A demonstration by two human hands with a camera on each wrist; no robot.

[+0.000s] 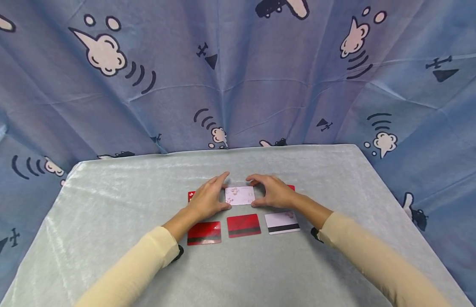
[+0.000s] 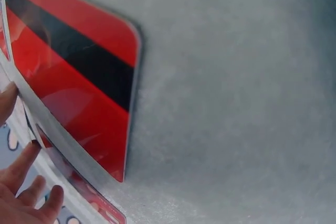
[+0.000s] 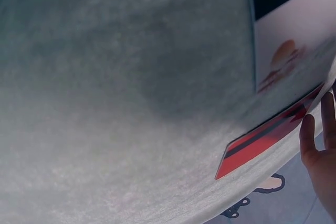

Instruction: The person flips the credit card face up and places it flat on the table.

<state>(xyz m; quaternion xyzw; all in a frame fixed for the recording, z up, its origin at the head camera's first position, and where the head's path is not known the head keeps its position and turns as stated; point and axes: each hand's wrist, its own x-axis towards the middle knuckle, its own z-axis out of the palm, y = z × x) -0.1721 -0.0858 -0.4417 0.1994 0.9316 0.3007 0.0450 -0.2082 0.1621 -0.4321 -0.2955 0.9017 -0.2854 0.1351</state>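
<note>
A white card with pink flower prints (image 1: 239,195) is between the two hands in the head view. At its left end, my left hand (image 1: 207,199) grips it by the corners, thumb at the near corner and fingers at the far one. My right hand (image 1: 274,192) holds the right end the same way. Mostly hidden behind the left hand is a red card (image 1: 190,195); another red card (image 1: 291,187) shows only a corner beyond the right hand. Fingers of the right hand (image 3: 323,166) overlap the end of that card in the right wrist view.
Nearer the body lie a red card with a dark stripe (image 1: 204,233), a second striped red card (image 1: 243,225) and a white card with a black stripe (image 1: 282,222). All rest on a pale grey cloth-covered table (image 1: 107,238). A blue printed curtain (image 1: 253,106) hangs behind.
</note>
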